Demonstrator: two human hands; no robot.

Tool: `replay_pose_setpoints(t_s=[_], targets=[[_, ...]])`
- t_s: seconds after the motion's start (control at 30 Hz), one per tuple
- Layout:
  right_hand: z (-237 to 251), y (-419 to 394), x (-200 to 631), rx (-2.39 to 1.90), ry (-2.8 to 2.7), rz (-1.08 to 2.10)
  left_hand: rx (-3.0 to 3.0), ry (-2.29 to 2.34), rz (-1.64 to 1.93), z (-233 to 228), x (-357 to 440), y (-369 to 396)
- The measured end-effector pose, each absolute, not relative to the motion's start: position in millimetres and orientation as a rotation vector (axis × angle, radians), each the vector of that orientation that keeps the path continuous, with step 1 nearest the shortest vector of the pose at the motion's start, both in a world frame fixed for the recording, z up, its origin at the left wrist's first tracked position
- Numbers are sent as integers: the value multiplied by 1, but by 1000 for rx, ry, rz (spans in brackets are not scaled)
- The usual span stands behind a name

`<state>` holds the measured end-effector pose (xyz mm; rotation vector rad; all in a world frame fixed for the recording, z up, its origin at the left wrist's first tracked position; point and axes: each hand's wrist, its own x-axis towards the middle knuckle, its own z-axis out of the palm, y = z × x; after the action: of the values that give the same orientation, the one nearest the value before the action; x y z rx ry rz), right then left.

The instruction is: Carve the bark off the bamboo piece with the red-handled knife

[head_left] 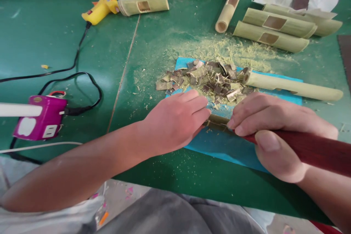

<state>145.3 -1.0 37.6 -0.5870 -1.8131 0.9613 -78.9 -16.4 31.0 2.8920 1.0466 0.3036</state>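
My left hand [175,120] rests palm down on the blue mat [219,146], fingers closed over the left end of a small bamboo piece [218,121]. My right hand [274,135] grips a dark red tool handle [315,150] whose front end meets that bamboo piece between the two hands. Just beyond my fingers lies a heap of bamboo chips [208,78]. A long bamboo tube [293,86] lies on the mat behind my right hand.
Several bamboo tubes with cut rectangular windows [274,31] lie at the back right, another [144,5] beside a yellow glue gun [101,5]. A purple power socket [41,119] with black cable sits at left. Sawdust covers the green table [55,36].
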Motion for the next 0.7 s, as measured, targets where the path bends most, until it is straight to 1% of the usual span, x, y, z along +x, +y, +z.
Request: replay_pose_setpoints(t_s=[0.23,0.4,0.53,0.7], targets=[[34,2,146,-598,-1787,974,2857,1026,304,32,-80,-15],[35,0,144,-736,-1738,1018,2818,1047,269,31,-81,-13],[38,1,142,-765,-1748,1031,2779,1074,296,29,-79,-13],[45,3,140,-738,-1929,983,2772,1090,382,29,-78,-15]])
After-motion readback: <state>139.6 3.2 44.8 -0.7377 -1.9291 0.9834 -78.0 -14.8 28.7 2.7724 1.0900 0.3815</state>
